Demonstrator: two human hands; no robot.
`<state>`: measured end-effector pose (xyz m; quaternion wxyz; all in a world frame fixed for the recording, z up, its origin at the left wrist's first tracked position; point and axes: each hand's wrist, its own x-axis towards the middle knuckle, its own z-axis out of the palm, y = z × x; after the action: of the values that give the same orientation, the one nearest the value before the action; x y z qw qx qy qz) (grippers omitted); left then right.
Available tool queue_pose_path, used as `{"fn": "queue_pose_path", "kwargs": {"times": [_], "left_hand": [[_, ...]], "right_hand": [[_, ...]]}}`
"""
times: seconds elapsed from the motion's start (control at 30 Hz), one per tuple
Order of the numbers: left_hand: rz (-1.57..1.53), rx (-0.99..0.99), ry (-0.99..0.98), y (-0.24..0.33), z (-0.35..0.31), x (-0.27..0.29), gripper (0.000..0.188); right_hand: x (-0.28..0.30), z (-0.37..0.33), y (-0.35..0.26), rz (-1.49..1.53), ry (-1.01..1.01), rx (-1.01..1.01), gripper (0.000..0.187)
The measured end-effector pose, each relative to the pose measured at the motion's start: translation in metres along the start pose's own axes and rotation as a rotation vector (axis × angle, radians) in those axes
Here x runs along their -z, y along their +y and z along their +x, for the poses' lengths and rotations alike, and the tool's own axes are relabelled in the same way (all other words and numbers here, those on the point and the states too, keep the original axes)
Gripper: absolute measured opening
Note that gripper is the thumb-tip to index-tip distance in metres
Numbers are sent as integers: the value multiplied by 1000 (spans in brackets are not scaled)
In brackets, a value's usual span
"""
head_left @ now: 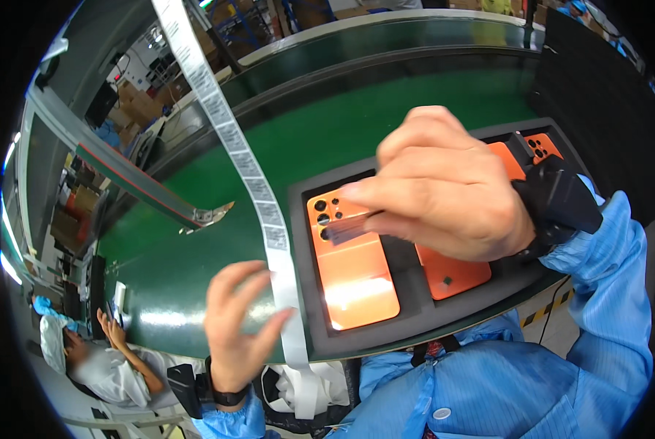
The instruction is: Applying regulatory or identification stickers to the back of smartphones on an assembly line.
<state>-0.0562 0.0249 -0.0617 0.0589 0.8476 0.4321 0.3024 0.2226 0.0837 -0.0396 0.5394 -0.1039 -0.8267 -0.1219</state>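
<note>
My right hand (452, 194) is closed in a pinch on a small translucent label (351, 228). It holds the label over the camera end of an orange phone (358, 285), which lies back up in a dark foam tray (414, 293). Whether the label touches the phone I cannot tell. Under the same hand a second orange phone (455, 276) is partly hidden. My left hand (236, 318) has its fingers spread beside a long hanging strip of printed labels (243, 161); its thumb tip is at the strip's edge, and contact is unclear.
Another orange phone (540, 146) sits at the tray's far right. The tray rests on a green conveyor belt (174, 285). A metal arm (137, 179) reaches over the belt at left. Strip backing gathers in a lined bin (316, 388) below. A co-worker (115, 366) sits at lower left.
</note>
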Motion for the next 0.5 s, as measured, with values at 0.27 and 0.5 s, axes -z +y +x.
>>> {"fn": "queue_pose_path", "kwargs": {"times": [0.27, 0.5], "left_hand": [[-74, -290, -531, 22, 34, -12, 39], [159, -399, -716, 42, 62, -21, 27]], "right_hand": [[11, -18, 7, 5, -110, -200, 20], [17, -30, 12, 63, -106, -317, 16]]}}
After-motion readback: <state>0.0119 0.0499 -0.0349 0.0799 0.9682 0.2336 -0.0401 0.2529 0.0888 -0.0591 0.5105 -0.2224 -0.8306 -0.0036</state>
